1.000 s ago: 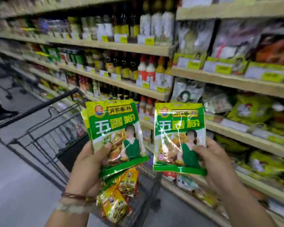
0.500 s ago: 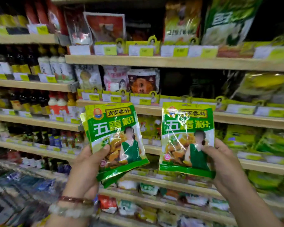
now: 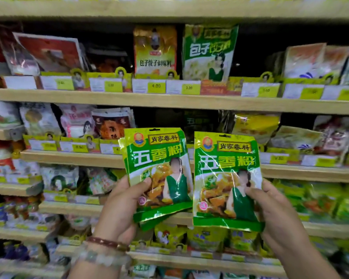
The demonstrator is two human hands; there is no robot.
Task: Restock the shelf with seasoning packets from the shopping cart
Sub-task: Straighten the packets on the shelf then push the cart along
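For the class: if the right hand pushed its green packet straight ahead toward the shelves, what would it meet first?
Probably the dark gap behind the packet in the right hand; depth is unclear, so the wooden shelf edge might come first.

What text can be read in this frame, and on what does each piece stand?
"肖家香料" and "五香粉": packet in the left hand
"肖家香料" and "五香粉": packet in the right hand
"包子饺子调味料": orange packet on the upper shelf
"包子饺子料": tall green packet beside it; last characters blurred
"4.00": price tag
"3.00": price tag
Other tags and packets: too blurred to read.
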